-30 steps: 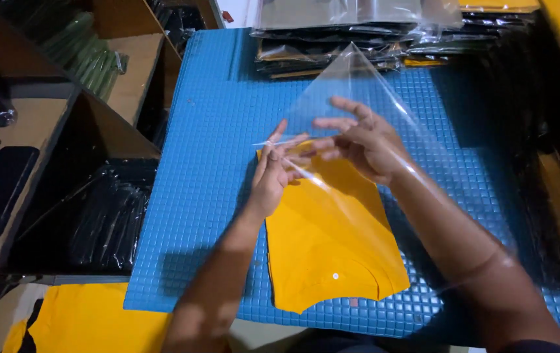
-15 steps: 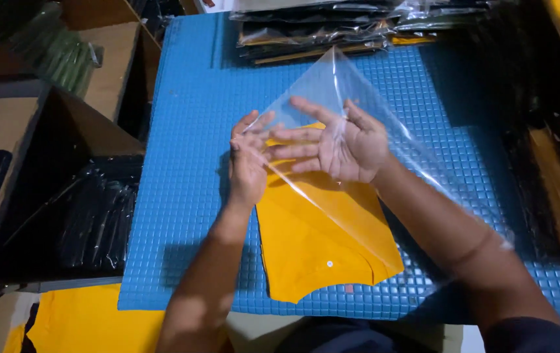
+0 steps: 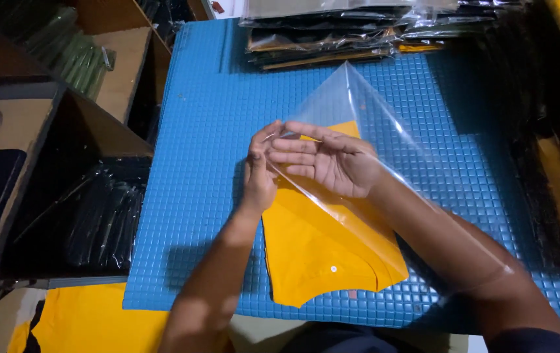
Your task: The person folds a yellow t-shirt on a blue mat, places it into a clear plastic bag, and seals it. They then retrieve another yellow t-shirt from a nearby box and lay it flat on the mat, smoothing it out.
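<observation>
Head view, left to right: wooden shelving (image 3: pixel 120 78) at far left, with dark plastic-wrapped bundles (image 3: pixel 100 216) in the lower compartment and green wrapped items (image 3: pixel 77 52) higher up. Loose yellow fabric (image 3: pixel 90 323) lies at bottom left, below the mat edge. Blue grid-textured mat (image 3: pixel 208 131) covers the work surface. Left hand (image 3: pixel 260 173) sits mid-frame, fingers curled in, thumb and fingertips pinching the near edge of the clear plastic bag (image 3: pixel 352 98). Right hand (image 3: pixel 326 163) is just beside it, touching at the fingertips; palm up, fingers (image 3: pixel 293 140) mostly extended and only lightly curled, thumb on the same bag edge. Cannot tell whether that hand is inside the bag mouth or only behind the film. Bag is held up off the mat, far corner peaked upward, film draping over the right forearm. Folded yellow garment (image 3: pixel 322 248) lies flat on the mat directly under both hands, small white button near its lower end. Stack of bagged dark garments (image 3: pixel 332 39) along the mat's far edge. Right side dark, detail unreadable.
</observation>
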